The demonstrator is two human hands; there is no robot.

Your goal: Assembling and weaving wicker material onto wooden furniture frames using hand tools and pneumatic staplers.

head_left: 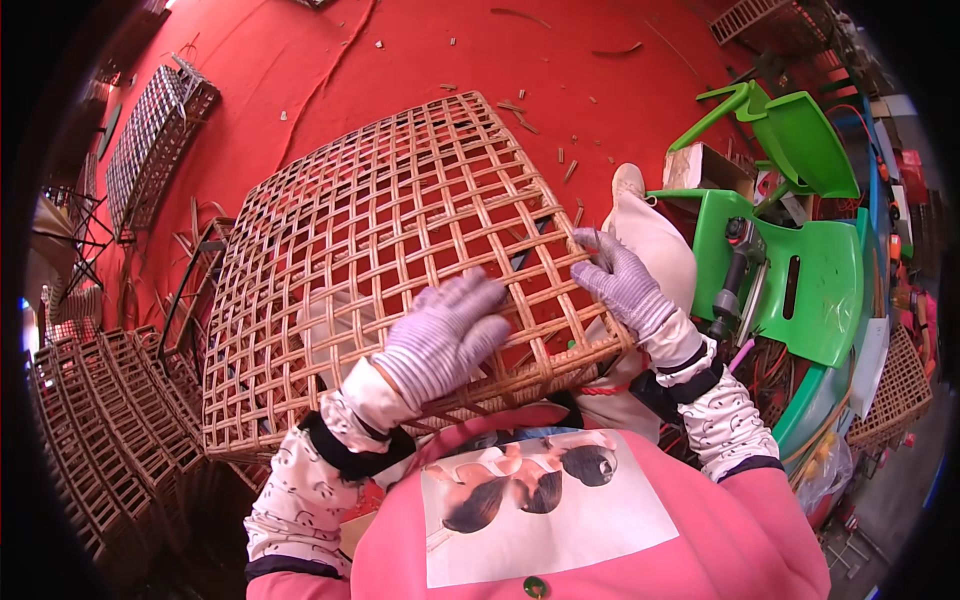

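A large woven rattan panel with an open grid of brown strands lies tilted across my lap. On its near part, right of the middle, rests my left hand in a lilac striped glove. Its fingers are stretched forward over the strands and hold nothing. My right hand, gloved alike, is at the panel's right edge, with the fingers bent over the border strands. The undersides of those fingertips are hidden, so anything small between them does not show.
Right of me stands a green plastic chair with a cordless power tool on its seat. Behind it is an open cardboard box. More woven frames are stacked at the left. Strand scraps litter the red floor.
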